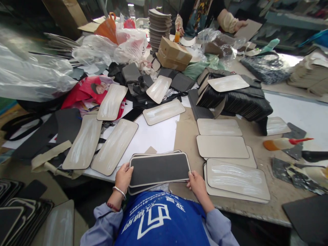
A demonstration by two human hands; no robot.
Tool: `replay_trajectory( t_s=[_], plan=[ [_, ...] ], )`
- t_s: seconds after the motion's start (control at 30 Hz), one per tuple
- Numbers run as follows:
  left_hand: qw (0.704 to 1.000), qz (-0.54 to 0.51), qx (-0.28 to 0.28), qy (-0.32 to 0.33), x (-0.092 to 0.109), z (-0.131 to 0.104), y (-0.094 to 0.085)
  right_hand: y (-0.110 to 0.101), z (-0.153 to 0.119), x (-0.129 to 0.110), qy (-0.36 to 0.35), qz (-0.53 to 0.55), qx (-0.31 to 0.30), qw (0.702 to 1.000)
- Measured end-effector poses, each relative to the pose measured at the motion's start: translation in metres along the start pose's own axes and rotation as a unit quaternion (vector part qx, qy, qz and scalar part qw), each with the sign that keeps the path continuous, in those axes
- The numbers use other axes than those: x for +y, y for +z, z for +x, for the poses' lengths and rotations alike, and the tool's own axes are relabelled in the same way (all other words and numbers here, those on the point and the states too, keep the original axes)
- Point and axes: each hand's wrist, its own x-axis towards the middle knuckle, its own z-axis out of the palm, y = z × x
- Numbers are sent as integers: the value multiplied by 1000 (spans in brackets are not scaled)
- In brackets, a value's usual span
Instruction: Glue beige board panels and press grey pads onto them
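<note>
Lower L of frame: stack of dark, pale-rimmed pcs, rounded corners. Upper L: clear bag, crinkled, shiny plastic. Mid L: beige board, gently curved, matte w/ streaky whitish smears; slanted board just R of it, same look.

Lower ctr: L hand closed on L short end of panel, thumb on dark face, fingers mostly hidden underneath. Panel = smooth dark matte face, thin beige rim, rounded rectangle; long axis runs L–R across frame, R end a touch higher. Lies directly btwn the hands, both touching, so neither's nearer. More edges show under it; can't tell how many pcs or if they're gripped too. R hand closed on R short end near bottom corner, thumb up top, fingertips curled in close.

Lower R, just beside R hand: smeared board, glossy white streaks, long axis also roughly L–R, overlapping another. Upper R: black pile, thin pcs packed on edge. Far R: bottle, translucent w/ orange contents, red nozzle pointing R, on its side.
</note>
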Motion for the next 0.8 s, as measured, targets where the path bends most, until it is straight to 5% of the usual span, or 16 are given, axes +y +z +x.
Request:
replay_trajectory(
  t_s=[0.4,0.63,0.8],
  plan=[
    [1000,22,13,-6,1,-1,2,-3,5,-1,0,-57,-24,998],
    [998,42,45,-1,-5,1,0,-1,10,9,-84,-235,29,968],
    [993,94,76,-13,-5,-2,-4,-6,1,-8,-68,-319,32,945]
  ],
)
